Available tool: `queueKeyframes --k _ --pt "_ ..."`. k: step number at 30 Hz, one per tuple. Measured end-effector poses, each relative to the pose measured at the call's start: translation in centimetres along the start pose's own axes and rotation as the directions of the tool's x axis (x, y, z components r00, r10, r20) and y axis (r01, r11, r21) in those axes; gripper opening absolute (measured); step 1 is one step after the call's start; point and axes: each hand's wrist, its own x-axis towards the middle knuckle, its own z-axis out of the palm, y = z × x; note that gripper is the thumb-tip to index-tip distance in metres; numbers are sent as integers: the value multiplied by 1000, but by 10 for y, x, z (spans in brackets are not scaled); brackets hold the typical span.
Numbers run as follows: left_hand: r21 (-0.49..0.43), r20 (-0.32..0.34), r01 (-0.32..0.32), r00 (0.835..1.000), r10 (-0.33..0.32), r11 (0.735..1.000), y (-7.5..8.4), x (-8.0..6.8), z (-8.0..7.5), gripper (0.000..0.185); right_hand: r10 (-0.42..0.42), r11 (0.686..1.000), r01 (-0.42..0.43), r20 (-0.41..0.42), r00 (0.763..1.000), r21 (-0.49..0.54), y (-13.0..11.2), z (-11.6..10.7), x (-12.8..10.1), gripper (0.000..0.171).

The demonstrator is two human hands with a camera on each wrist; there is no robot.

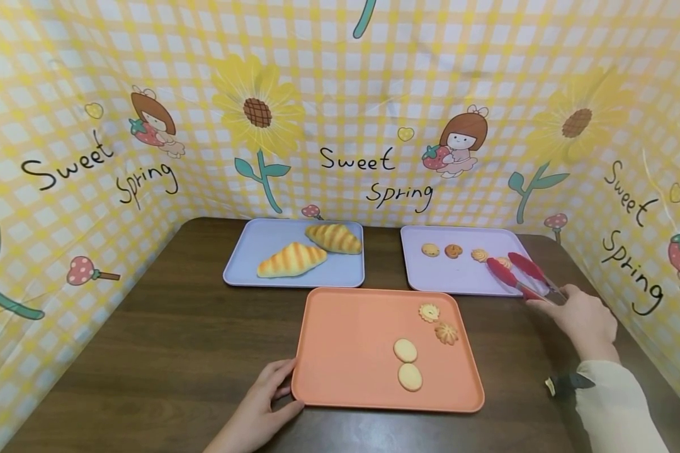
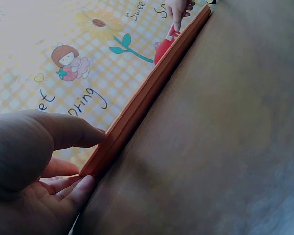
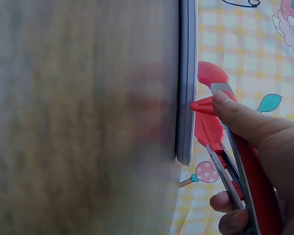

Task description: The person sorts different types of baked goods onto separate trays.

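An orange tray [image 1: 345,340] lies at the table's front with several small cookies [image 1: 410,376] on its right half. My left hand [image 1: 263,402] holds its near left corner, thumb on the rim [image 2: 132,115]. My right hand [image 1: 580,318] grips red-tipped tongs [image 1: 515,272], whose spread tips hover over the right end of a lilac tray [image 1: 459,277] by a cookie [image 1: 503,262]. That tray carries more cookies [image 1: 430,250]. In the right wrist view the tongs [image 3: 213,122] reach over the tray edge [image 3: 186,83].
A blue tray [image 1: 249,258] at the back left holds two croissants [image 1: 292,259]. Yellow checked walls printed with flowers enclose the brown table [image 1: 164,352] on three sides. A small dark object [image 1: 566,382] sits by my right sleeve.
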Motion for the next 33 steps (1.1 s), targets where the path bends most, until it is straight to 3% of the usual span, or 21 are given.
queueKeyframes --k 17,25,33 --pt "21 -22 -19 1000 20 1000 -1 -1 1 63 -45 999 45 7 999 -13 -26 -14 -14 95" --pt "11 -13 2 1000 -2 1000 -1 -1 1 63 -110 994 110 1 994 -21 -43 -13 -27 91" --pt "16 -20 -28 999 28 999 -1 -1 1 62 -165 986 165 14 986 -23 -55 -12 -43 85"
